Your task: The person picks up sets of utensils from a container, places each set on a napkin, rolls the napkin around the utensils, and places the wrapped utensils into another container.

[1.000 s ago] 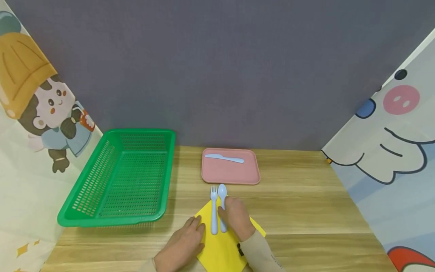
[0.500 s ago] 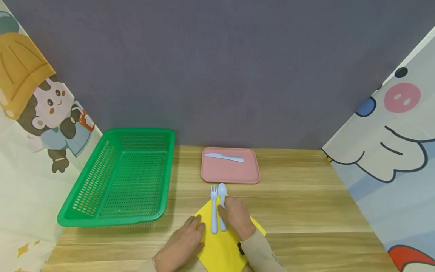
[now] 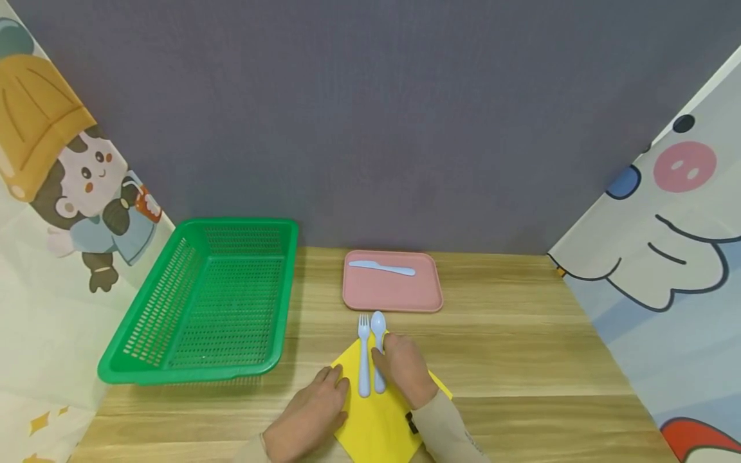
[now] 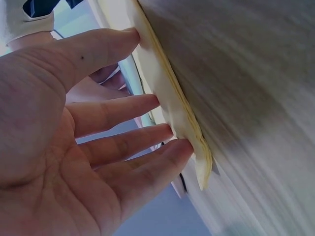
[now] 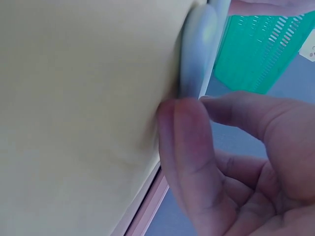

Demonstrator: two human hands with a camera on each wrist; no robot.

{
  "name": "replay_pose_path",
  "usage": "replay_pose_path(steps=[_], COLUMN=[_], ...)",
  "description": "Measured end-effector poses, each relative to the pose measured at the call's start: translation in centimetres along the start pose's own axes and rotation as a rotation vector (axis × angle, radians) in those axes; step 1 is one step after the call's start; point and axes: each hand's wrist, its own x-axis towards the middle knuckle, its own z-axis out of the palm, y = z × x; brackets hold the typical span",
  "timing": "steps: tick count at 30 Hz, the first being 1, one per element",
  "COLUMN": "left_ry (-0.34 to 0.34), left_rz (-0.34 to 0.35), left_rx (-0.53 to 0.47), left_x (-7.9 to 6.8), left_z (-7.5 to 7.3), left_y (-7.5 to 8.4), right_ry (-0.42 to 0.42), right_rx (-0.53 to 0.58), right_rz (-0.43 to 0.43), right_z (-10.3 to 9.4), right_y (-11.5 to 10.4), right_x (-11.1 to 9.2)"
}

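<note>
A yellow folded napkin (image 3: pixel 376 427) lies on the table with a corner pointing away from me. On it, side by side, are a pale blue fork (image 3: pixel 364 366) and a pale blue spoon (image 3: pixel 378 323), their heads reaching past that far corner. My right hand (image 3: pixel 407 372) pinches the spoon's handle between thumb and fingers; the handle end (image 5: pixel 198 51) shows in the right wrist view. My left hand (image 3: pixel 309 411) rests its fingertips on the napkin's left side, fingers fairly straight, as the left wrist view also shows. The right sleeve hides part of the napkin's right side.
Just beyond the cutlery, a pink tray (image 3: pixel 393 297) bears a pale blue knife (image 3: pixel 382 267). A green perforated basket (image 3: pixel 278 308) stands to the left. A grey panel (image 3: pixel 370 128) rises behind the wooden table (image 3: pixel 509 334), and printed cloths flank both sides.
</note>
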Motion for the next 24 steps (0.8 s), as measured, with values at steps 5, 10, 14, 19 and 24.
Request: replay_pose_path(steps=[5, 10, 14, 19, 24], left_ry=[0.001, -0.006, -0.009, 0.057, 0.166], left_rz=[-0.010, -0.023, -0.048, -0.052, -0.033], left_rx=[-0.005, -0.021, -0.047, -0.057, -0.042], left_x=[0.1, 0.2, 0.6, 1.6, 3.1], left_z=[-0.2, -0.5, -0.9, -1.7, -2.4], left_y=[0.0, 0.0, -0.2, -0.6, -1.1], right_ry=[0.003, -0.022, -0.038, -0.040, -0.019], right_rx=[0.006, -0.009, -0.040, -0.052, -0.052], right_rz=[-0.016, -0.004, 0.009, -0.007, -0.091], right_z=[-0.3, -0.7, -1.0, -1.5, -2.0], right_y=[0.2, 0.3, 0.4, 0.6, 1.4], right_x=[-0.1, -0.3, -0.3, -0.4, 0.1])
